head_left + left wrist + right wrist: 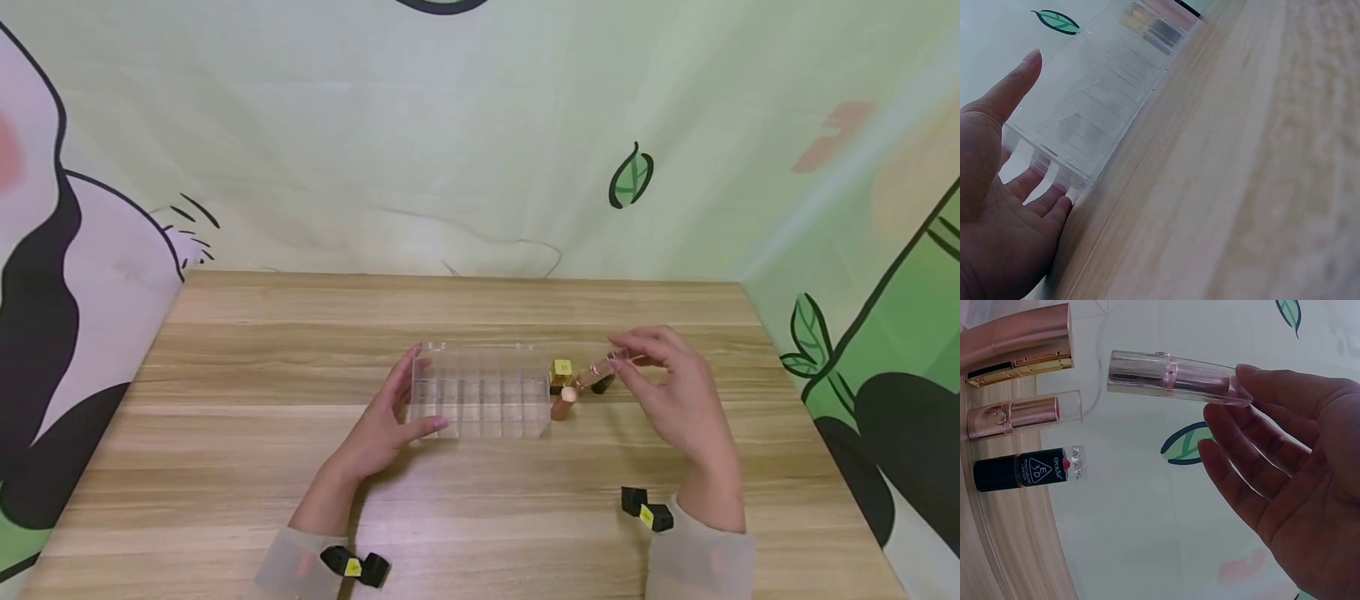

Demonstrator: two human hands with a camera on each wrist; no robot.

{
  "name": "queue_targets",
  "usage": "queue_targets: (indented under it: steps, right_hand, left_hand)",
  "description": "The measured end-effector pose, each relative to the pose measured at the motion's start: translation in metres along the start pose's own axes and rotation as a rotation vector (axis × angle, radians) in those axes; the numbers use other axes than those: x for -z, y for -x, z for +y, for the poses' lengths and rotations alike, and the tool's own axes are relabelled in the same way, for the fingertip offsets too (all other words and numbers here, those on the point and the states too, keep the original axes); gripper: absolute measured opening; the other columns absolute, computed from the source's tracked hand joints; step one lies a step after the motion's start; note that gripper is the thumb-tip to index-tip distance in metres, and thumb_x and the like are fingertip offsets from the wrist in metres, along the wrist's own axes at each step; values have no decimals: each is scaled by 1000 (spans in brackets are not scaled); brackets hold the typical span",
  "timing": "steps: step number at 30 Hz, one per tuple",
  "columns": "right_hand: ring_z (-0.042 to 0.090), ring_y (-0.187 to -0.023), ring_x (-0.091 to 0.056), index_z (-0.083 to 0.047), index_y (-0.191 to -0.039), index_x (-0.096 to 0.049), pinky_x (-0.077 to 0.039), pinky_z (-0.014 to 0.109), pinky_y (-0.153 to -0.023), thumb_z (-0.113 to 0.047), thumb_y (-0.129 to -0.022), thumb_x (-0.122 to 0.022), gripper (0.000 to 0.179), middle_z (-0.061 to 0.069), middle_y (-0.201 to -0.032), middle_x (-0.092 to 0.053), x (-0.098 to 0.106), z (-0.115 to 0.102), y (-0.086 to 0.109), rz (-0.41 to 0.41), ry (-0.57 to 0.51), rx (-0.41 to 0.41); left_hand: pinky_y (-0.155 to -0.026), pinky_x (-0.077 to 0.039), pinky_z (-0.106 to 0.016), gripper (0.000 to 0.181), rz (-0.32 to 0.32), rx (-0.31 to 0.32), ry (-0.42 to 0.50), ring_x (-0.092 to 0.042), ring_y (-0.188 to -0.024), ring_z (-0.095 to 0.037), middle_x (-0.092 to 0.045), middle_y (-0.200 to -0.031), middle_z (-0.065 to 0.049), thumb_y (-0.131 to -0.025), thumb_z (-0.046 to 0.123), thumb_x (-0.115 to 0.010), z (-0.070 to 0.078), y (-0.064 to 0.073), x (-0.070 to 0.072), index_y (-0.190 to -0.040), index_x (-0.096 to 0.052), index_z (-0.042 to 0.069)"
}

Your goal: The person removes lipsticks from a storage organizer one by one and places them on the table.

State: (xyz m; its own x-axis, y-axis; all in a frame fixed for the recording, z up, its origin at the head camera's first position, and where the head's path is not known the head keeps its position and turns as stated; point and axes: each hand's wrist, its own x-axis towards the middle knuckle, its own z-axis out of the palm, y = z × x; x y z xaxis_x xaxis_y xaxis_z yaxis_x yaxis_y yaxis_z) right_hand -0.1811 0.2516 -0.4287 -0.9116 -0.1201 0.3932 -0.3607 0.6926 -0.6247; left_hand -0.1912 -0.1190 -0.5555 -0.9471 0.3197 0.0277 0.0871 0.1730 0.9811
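Note:
My left hand (382,429) grips the left end of a clear compartment organizer (480,408), thumb across the front and fingers at the end and behind. In the left wrist view, fingers show through its clear plastic. Off the organizer's right side, my right hand (678,396) pinches a lipstick (1138,376) by one end between thumb and fingertips. That tube is transparent with a pink-gold middle band, and is held above the table. Several lipsticks stand beside the organizer: a shiny rose-gold one (1029,337), a gold one (560,371), a rose-gold one with clear cap (1029,415) and a black one (1029,469).
The wooden table (480,517) reaches back to a printed cloth wall (480,150) with leaf drawings. Black wrist devices (363,567) sit at both sleeves. The standing lipsticks are close together between the organizer and my right hand.

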Motion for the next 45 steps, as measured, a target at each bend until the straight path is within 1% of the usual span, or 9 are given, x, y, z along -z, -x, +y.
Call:
queue_targets:
  steps: [5, 9, 11, 14, 19, 23, 28, 38, 45]
  right_hand:
    - [15, -99, -68, -9, -115, -77, -55, 21, -83, -5, -93, -77, 23, 3, -115, -71, 1, 3, 2, -71, 30, -19]
    - [21, -100, -68, -7, -113, -77, -59, 31, -82, -4, -92, -77, 21, 5, -117, -71, 2, 7, 3, -157, 21, -43]
    - [22, -100, -68, -7, -113, -77, -58, 30, -81, -4, -92, -77, 21, 5, -118, -71, 1, 10, 3, -199, 15, -61]
    - [22, -101, -67, -8, -113, -77, -57, 32, -83, -6, -92, -77, 20, 4, -118, -70, 0, 12, 3, -250, 10, -85]
    - [23, -102, -67, -8, -111, -78, -58, 44, -89, -6, -92, -77, 19, 4, -116, -70, -5, 18, 2, -311, -3, -102]
    - [23, -102, -67, -9, -111, -78, -57, 46, -90, -6, -92, -77, 19, 4, -112, -71, -9, 22, 1, -352, -9, -117]
    - [22, -102, -68, -11, -111, -78, -56, 46, -92, -8, -92, -77, 19, 2, -110, -71, -15, 27, 1, -388, -8, -141]
    - [23, -101, -69, -8, -108, -78, -58, 50, -94, -4, -90, -78, 18, 4, -109, -73, -22, 33, 0, -411, -22, -158]
    - [22, -100, -68, -8, -107, -78, -59, 50, -94, -3, -90, -78, 18, 4, -109, -72, -24, 33, -1, -420, -25, -165]
  left_hand:
    - [-131, -19, -55, 106, 0, 7, 2, -24, -159, -32, -34, -168, -11, -87, 18, -85, 0, 0, 0, -167, -16, 28]
    - [-131, -20, -56, 106, 0, 3, 3, -24, -159, -32, -33, -168, -11, -87, 18, -85, -1, 0, 0, -167, -16, 28]
    - [-131, -20, -56, 106, 1, 1, 4, -25, -159, -32, -33, -168, -11, -87, 18, -85, -1, 0, 0, -167, -16, 28]
    - [-131, -20, -56, 106, 0, 0, 3, -25, -159, -32, -34, -168, -11, -87, 18, -85, -1, 0, 0, -167, -16, 29]
    - [-131, -19, -55, 106, 1, -1, 5, -25, -159, -31, -34, -168, -10, -87, 18, -85, -1, 0, 0, -167, -16, 30]
    - [-131, -19, -55, 106, 2, 0, 9, -24, -159, -30, -34, -168, -10, -87, 18, -85, -2, -1, 0, -167, -16, 30]
    - [-131, -20, -55, 106, 1, 7, 3, -25, -159, -30, -34, -168, -10, -87, 19, -85, -2, 0, 0, -167, -16, 31]
    - [-132, -19, -54, 106, -3, -2, 5, -24, -159, -31, -33, -168, -12, -87, 17, -84, -1, 0, -1, -166, -16, 32]
    - [-132, -17, -56, 105, -8, -2, 10, -22, -160, -31, -32, -169, -11, -88, 18, -84, 1, 0, 0, -167, -15, 28]
